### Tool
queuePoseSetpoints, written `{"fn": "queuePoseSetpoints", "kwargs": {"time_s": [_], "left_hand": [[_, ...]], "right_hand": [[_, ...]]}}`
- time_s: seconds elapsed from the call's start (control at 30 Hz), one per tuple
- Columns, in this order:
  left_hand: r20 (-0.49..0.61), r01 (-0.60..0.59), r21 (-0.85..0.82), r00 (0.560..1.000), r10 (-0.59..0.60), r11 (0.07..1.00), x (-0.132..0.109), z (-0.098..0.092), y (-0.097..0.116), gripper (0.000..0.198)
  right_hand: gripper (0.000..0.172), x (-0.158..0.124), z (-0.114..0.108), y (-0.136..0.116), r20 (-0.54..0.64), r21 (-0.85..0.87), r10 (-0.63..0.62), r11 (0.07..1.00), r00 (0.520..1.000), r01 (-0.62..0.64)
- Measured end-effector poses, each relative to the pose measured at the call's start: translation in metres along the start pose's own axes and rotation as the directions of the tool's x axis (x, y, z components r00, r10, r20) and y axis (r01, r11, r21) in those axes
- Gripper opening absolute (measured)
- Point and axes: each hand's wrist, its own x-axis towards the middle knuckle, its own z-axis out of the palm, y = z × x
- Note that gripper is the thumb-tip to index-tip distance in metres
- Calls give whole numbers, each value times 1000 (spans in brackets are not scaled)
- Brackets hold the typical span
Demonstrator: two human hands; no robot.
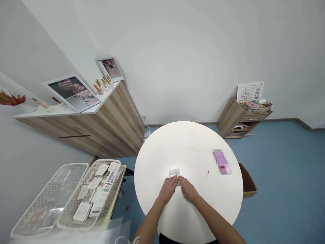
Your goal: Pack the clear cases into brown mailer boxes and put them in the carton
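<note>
Small clear packet (174,172) flat on round white table (193,145), near its middle.
I see left hand (168,189) and right hand (189,190) meeting on its near edge; pinching or only pressing, I cannot tell.

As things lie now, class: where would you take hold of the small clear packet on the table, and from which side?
Probably pinch the packet by its far edge, coming from the far side of the table. It lies flat and thin, and the left hand and right hand cover its near edge.
</note>
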Motion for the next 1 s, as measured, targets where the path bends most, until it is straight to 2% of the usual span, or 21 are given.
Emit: {"fn": "queuePoseSetpoints", "kwargs": {"time_s": [0.1,0.17,0.23,0.33,0.4,0.47,0.53,0.57,0.6,0.67,0.7,0.77,0.87,1.0], "left_hand": [[6,35,-96,999,-34,995,8,-17,-4,60],[25,70,-145,997,-67,987,15,-30,-7,57],[31,96,-192,995,-92,977,23,-44,-10,51],[-18,162,-297,984,-175,941,37,-57,-15,42],[-99,239,-363,951,-292,901,44,-57,-17,43],[-208,310,-386,888,-410,869,46,-51,-18,49],[-287,346,-342,847,-448,874,40,-40,-16,54],[-293,342,-295,857,-425,892,35,-33,-14,55],[-268,310,-237,890,-369,921,30,-26,-11,55],[-185,216,-137,953,-239,967,18,-14,-5,56],[-149,190,-98,968,-203,977,13,-9,-1,59],[-104,186,-53,976,-191,981,7,-3,6,64],[-75,247,-55,965,-250,968,8,-2,14,67],[36,307,-95,952,-305,947,20,-13,16,69]], "right_hand": [[72,11,-13,-6,49,-4,37,999,998,-37],[67,22,-23,-11,32,34,64,997,997,-65],[52,36,-33,-13,-11,112,102,989,995,-100],[31,66,-44,-8,-44,217,172,963,984,-159],[26,88,-47,0,-23,245,242,942,970,-229],[20,108,-47,10,2,245,352,907,936,-341],[14,123,-46,19,3,230,457,865,889,-446],[12,129,-45,23,-2,223,493,848,870,-480],[13,133,-44,26,-8,217,514,838,858,-500],[16,136,-41,30,-10,211,521,835,853,-508],[17,136,-40,32,-17,212,529,831,849,-514],[17,133,-35,34,-56,215,555,818,830,-533],[18,127,-30,33,-127,182,577,813,807,-553],[20,119,-32,23,-163,99,536,845,829,-526]]}}
